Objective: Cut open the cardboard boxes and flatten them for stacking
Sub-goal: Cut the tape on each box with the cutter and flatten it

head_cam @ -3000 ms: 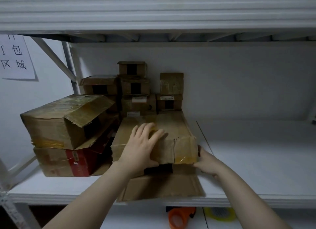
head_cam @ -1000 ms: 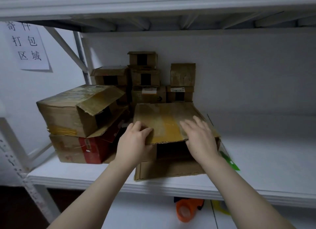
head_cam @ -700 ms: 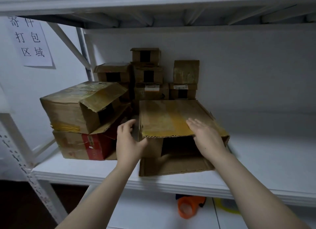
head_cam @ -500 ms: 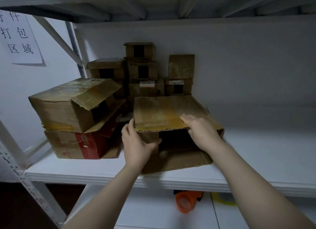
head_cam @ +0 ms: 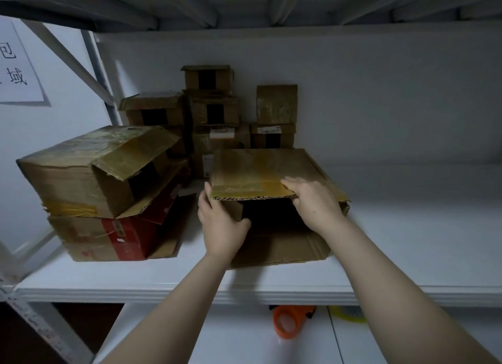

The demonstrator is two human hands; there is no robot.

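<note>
Box (head_cam: 260, 173) is set at front-centre of shelf (head_cam: 407, 255), open end facing out. Its L side is gripped by left hand (head_cam: 221, 225); its top front edge is held by right hand (head_cam: 315, 203). Step judged: flattening prep. Next: sides to be skewed & top pressed down.

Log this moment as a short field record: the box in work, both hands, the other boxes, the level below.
box in work: open box on the white shelf, open front towards the person, bottom flap lying flat
left hand: grips the box's left front corner, thumb inside
right hand: holds the top flap's front edge
left stack: worn box atop a red-printed box
back: small boxes stacked by the wall
below: orange tape dispenser; yellow roll, partly hidden
cutting tool: none in view
</note>
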